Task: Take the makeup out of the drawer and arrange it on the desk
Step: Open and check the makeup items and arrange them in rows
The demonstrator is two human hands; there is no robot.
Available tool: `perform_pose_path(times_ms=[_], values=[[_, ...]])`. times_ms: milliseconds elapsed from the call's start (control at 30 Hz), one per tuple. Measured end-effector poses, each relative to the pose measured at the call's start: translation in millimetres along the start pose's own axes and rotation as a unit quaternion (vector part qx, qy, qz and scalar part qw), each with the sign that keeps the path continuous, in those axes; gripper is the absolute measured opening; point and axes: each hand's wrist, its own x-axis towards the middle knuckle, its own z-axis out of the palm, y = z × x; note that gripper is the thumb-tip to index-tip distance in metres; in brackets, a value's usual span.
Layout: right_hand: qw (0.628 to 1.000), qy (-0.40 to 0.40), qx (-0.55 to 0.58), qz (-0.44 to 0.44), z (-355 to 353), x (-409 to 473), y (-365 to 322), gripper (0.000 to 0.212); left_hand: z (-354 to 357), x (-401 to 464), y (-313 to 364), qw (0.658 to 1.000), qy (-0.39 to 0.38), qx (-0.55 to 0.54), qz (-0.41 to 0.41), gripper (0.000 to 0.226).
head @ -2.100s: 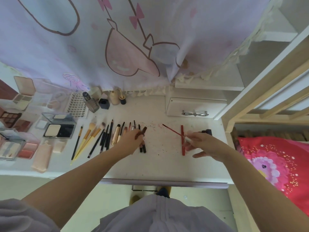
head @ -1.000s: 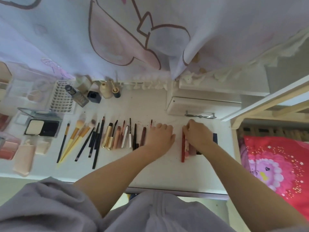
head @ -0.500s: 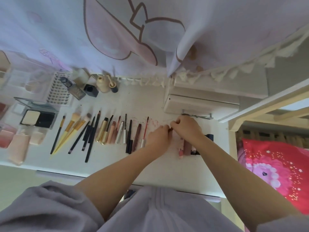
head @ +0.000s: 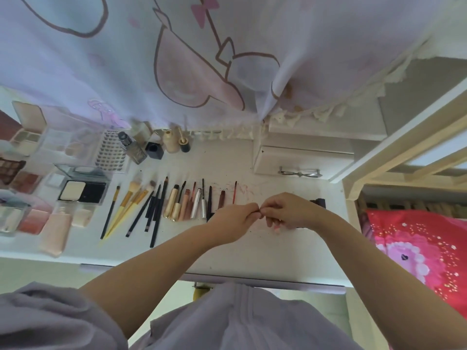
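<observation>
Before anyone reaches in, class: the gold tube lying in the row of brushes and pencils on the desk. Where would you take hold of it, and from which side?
Pinch the gold tube across its middle, coming straight down from above. It lies flat, its length running away from the desk's front edge, with black pencils and a mascara wand close on either side, so a sideways approach would probably knock them.

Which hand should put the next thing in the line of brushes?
Probably the left hand: it is right beside the row's open end, by the thin red brush. The right hand sits farther away.
</observation>
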Motion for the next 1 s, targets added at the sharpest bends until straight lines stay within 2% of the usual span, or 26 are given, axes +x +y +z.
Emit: perform_pose_path(times_ms=[133,233,300,367,467,500,600,667,733,867,1000], values=[[1.0,-0.011,0.021,0.013,5,-7,6,0.019,5,-5,-2,1.0,-0.009,-0.029,0.004,0.027],[0.998,0.023,0.03,0.043,-1,-10,12,0.018,7,-4,-3,0.988,-0.051,-0.14,-0.043,0.029],[0.993,0.081,0.037,0.075,-11,-11,18,0.017,3,0,-6,0.958,-0.063,-0.257,-0.112,0.024],[0.984,0.111,0.08,0.114,-16,-10,23,0.015,1,9,-9,0.92,-0.031,-0.343,-0.186,0.02],[0.973,0.084,0.145,0.159,-5,0,21,0.015,0,32,-12,0.885,0.037,-0.39,-0.251,0.022],[0.974,0.071,0.141,0.164,2,5,19,0.014,0,40,-13,0.891,0.047,-0.37,-0.259,0.022],[0.974,0.072,0.13,0.17,27,26,16,0.015,0,59,-17,0.95,0.036,-0.2,-0.238,0.03],[0.976,0.089,0.108,0.169,41,38,15,0.021,1,66,-20,0.967,0.036,-0.114,-0.226,0.041],[0.978,0.107,0.067,0.168,50,48,16,0.023,3,70,-23,0.97,0.038,-0.072,-0.231,0.046],[0.973,0.145,-0.037,0.176,58,59,19,0.024,0,75,-26,0.971,0.029,0.034,-0.235,0.039],[0.969,0.151,-0.087,0.175,65,66,10,0.029,-4,76,-33,0.966,0.021,0.109,-0.235,0.036]])
